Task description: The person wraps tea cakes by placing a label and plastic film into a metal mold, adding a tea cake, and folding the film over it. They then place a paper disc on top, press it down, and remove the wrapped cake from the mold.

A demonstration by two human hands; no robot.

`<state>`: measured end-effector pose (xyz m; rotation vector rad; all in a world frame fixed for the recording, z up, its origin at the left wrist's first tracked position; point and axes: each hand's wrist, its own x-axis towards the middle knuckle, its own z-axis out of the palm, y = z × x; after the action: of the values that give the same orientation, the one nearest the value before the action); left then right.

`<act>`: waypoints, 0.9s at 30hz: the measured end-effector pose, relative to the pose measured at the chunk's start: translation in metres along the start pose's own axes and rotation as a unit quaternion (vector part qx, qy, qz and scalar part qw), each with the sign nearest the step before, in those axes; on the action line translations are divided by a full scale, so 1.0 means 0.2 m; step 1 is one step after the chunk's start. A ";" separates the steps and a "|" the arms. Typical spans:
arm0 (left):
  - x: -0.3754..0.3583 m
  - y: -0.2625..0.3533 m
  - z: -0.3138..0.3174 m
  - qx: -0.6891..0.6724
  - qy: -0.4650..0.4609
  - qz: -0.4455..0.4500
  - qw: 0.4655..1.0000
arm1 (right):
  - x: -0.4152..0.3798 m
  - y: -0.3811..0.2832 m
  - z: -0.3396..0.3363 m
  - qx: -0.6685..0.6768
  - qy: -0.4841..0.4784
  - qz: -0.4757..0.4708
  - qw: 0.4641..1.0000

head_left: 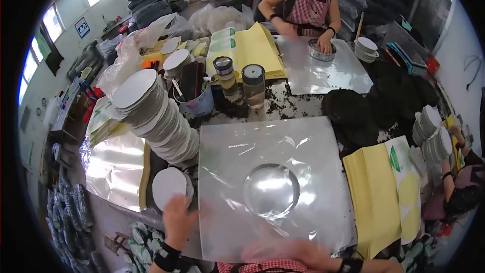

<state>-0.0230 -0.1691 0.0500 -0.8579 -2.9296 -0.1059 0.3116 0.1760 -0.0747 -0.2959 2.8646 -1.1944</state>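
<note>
My left hand (180, 222) is at the lower left, at the near edge of a short stack of round white discs (169, 187); its fingers are spread. My right hand (298, 254) lies low at the near edge of the clear plastic sheets (227, 162), smeared by motion, so its fingers cannot be made out. A shiny round ring (271, 191) sits on the sheets, right of the middle. Tall leaning stacks of white discs (166, 121) stand behind my left hand.
Yellow sheets (371, 197) lie at the right, silvery sheets (116, 167) at the left. Two lidded jars (253, 88) and a bucket (197, 102) stand behind. A co-worker (308, 10) works across the table, another person (459, 192) at the far right. Dark material (353, 114) lies between.
</note>
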 end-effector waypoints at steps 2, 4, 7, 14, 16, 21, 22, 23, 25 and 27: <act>-0.01 -0.18 0.13 0.042 0.072 -0.038 0.996 | -0.15 -0.27 -0.23 0.156 -0.096 -0.010 0.983; 0.00 -0.27 0.22 0.052 0.089 -0.015 0.995 | 0.04 -0.21 -0.50 -0.026 0.075 -0.031 0.996; 0.00 -0.29 0.19 0.047 0.096 0.009 0.994 | 0.31 -0.04 -0.94 -0.238 0.202 0.089 0.946; -0.04 -0.22 0.10 0.017 0.119 -0.006 0.993 | 0.79 1.07 -1.47 0.398 0.507 0.353 0.679; -0.01 -0.15 0.04 -0.002 0.132 -0.002 0.991 | 0.88 1.20 -1.61 0.457 0.504 0.416 0.603; 0.08 0.25 -0.20 -0.135 0.230 0.073 0.961 | 0.90 1.35 -1.61 0.339 0.560 0.276 0.704; 0.12 0.37 -0.20 -0.161 0.232 0.142 0.949 | 0.89 1.30 -1.62 0.335 0.577 0.247 0.703; 0.15 0.48 -0.18 -0.187 0.237 0.212 0.929 | 0.89 1.30 -1.62 0.390 0.571 0.286 0.664; 0.23 0.71 -0.07 -0.220 0.193 0.305 0.906 | 0.86 1.38 -1.61 0.476 0.537 0.324 0.616; 0.23 0.79 0.12 -0.186 0.120 0.314 0.923 | 0.90 1.34 -1.62 0.474 0.560 0.323 0.597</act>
<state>0.0235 -0.0093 0.0370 -1.6538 -2.3020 -0.6761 0.0607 0.5554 -0.0263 1.8766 1.6463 -2.9077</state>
